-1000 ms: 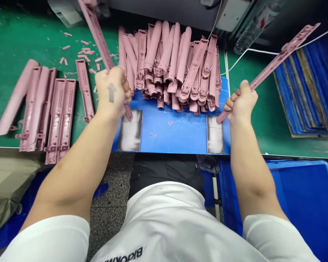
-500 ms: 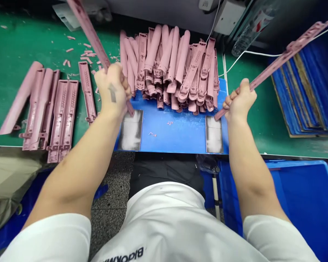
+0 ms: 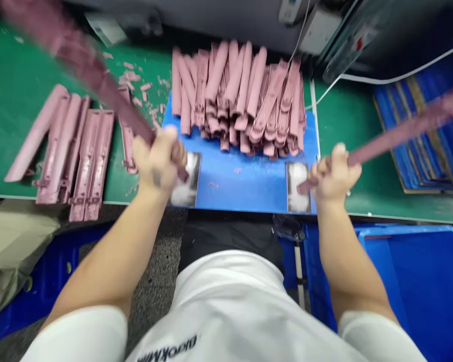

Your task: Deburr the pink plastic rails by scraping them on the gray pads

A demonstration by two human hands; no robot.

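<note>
Both hands [image 3: 158, 161] [image 3: 334, 176] now lower (strips [image 3: 109, 93] [image 3: 407, 129] blurred)

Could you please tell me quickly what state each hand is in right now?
Left hand: closed, holding a long pink piece.
Right hand: closed, holding a second pink piece.

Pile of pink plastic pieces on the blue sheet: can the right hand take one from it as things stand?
Probably not: the right hand is closed around a long pink plastic strip. The way itself looks free, though: the pile lies ahead and to the left, with nothing visible between.
</note>
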